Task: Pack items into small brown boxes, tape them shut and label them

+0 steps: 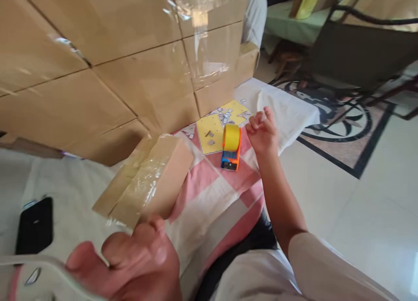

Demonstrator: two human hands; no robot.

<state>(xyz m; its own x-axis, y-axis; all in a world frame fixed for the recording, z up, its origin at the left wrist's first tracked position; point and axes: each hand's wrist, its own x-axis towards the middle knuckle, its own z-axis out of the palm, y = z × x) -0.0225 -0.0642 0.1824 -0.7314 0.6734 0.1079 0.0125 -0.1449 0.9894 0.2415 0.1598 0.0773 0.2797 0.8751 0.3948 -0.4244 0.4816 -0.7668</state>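
Observation:
At the lower left, close to the camera and a little blurred, is my left hand (140, 262). Its fingers are bent and apart, and nothing shows between them. Just beyond it a small taped cardboard box (160, 175) lies tilted on the cloth; whether the fingertips touch it I cannot tell. My right hand (264, 131) is raised over the cloth's right part, fingers loosely curled and holding nothing. Immediately left of that hand stands an orange and blue tape dispenser (231, 148) with a yellow roll.
Stacked cardboard boxes (140, 75) wrapped in clear tape form a wall ahead. Yellow printed sheets (209, 129) with small scraps lie at its foot. A black phone (35, 225) rests on the left. A dark chair (346, 53) stands on the tiled floor at right.

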